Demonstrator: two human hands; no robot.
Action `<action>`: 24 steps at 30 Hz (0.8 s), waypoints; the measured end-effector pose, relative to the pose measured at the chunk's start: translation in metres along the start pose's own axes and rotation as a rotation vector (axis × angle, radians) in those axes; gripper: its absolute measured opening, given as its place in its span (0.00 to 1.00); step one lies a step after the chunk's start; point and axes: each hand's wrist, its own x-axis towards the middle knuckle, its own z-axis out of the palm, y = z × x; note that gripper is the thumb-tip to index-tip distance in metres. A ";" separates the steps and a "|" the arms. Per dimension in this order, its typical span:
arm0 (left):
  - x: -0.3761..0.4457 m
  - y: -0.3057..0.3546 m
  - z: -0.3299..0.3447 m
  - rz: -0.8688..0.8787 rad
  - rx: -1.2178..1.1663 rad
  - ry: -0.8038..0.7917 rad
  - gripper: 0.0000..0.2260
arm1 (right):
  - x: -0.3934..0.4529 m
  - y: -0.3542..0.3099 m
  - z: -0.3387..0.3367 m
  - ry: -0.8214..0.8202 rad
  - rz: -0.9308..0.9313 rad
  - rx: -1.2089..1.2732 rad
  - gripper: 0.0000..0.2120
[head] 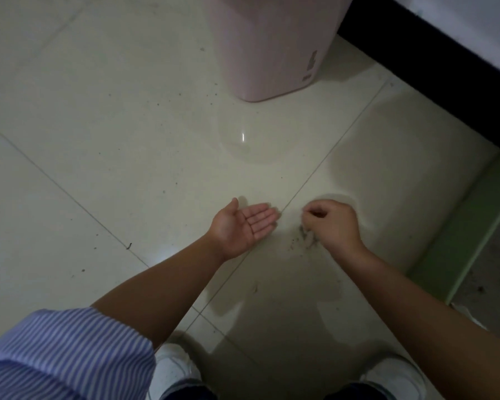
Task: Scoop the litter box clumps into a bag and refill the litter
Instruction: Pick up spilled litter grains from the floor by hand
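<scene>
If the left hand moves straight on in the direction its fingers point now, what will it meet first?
The open left hand, palm up, points toward the right hand, whose curled fingers are over a small grey debris pile on the cream tiled floor. It would probably meet the right hand first, though their heights are unclear.

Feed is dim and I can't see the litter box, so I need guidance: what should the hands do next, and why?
Probably sweep the small pile of spilled grit toward the cupped, palm-up left hand. The right hand is curled at that pile, apparently pinching bits, and more specks dot the floor tiles near the pink bin.
</scene>
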 end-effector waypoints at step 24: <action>0.016 -0.035 0.023 0.372 1.342 0.126 0.08 | -0.025 0.064 -0.020 -0.180 -0.305 -0.651 0.19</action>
